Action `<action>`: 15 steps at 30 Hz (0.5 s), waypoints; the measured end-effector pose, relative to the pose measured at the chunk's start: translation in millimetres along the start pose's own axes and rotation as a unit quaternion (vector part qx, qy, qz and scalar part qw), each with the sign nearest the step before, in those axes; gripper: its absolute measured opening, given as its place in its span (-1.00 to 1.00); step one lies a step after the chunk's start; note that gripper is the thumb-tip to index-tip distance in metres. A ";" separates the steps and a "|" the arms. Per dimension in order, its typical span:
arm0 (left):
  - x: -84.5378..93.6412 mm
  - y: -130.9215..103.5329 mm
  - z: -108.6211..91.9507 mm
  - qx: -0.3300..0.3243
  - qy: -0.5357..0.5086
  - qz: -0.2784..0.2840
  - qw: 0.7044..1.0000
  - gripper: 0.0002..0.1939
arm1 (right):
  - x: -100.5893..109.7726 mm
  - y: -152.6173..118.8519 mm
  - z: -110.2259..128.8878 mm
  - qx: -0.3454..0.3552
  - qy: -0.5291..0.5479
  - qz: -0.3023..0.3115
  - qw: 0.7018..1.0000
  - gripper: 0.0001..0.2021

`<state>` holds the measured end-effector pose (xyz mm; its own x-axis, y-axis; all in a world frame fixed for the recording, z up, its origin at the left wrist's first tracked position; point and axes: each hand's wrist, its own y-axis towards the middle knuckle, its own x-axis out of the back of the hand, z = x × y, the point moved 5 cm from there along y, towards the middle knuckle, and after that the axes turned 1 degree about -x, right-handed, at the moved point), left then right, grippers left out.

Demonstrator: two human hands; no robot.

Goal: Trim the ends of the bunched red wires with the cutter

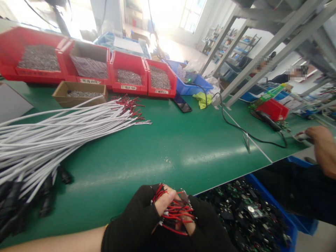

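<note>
Green-topped desk (183, 147) in a workshop, bright window (193, 14) at the back flooding the far end with glare, grey metal frame (262, 52) slanting up at right, shelves (225, 45) against a pale wall beyond, grey floor (315, 241) at lower right.

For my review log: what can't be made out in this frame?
Head view only:
- Right hand: mostly cut off by the bottom edge; grip unclear.
- Red wires: their ends hidden between the left hand and the right.
- Bin labels: too small.
- Blue crate parts: blurred.
</note>
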<state>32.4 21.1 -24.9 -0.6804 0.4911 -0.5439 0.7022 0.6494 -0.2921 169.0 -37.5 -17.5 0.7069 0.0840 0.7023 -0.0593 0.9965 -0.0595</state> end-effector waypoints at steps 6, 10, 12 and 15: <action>-1.3 1.7 -12.4 -0.001 0.086 -0.025 0.996 -0.42 | 0.1 2.4 3.0 0.007 0.021 0.002 1.000 -0.68; -1.3 0.3 -10.3 0.002 0.058 -0.027 0.998 -0.45 | -0.2 4.7 5.1 0.009 0.037 0.000 0.999 -0.68; -0.2 -0.2 -5.9 0.003 0.020 -0.033 0.999 -0.49 | -0.3 6.3 6.0 0.010 0.043 -0.002 0.999 -0.67; -0.6 0.7 -0.7 0.010 -0.029 -0.027 0.999 -0.50 | 0.6 9.8 7.5 0.010 0.051 -0.006 0.999 -0.65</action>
<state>33.2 21.7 -24.2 -0.7041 0.4210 -0.5718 0.6694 0.6622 -0.3368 163.5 -27.7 -12.4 0.7761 0.0736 0.6263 -0.0643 0.9972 -0.0375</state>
